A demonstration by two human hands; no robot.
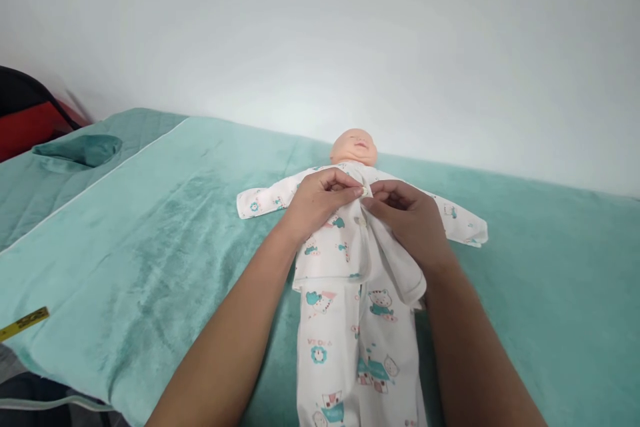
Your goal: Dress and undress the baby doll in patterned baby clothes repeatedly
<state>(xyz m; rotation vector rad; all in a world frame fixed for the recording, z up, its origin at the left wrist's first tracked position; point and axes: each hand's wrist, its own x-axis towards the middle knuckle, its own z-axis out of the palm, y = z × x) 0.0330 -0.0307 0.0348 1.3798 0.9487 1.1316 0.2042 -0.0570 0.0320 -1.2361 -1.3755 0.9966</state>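
Your left hand (320, 205) pinches the shirt (327, 257) at its front edge, thumb and forefinger nearly together beside a pale button (365, 191); your right hand (413, 221) grips the opposite edge with fingers curled. Both forearms slant in from below, wrists bent inward, fingertips almost meeting over the chest. The shirt is on a doll (354, 147) lying face up, sleeves spread, its lower right front folded back. Below, the printed trousers (330, 320) carry tiny lettering (319, 342) you can't read reliably. Beneath lies a green cover (165, 280); at far left, the yellow strip's (25, 323) dark markings are illegible.
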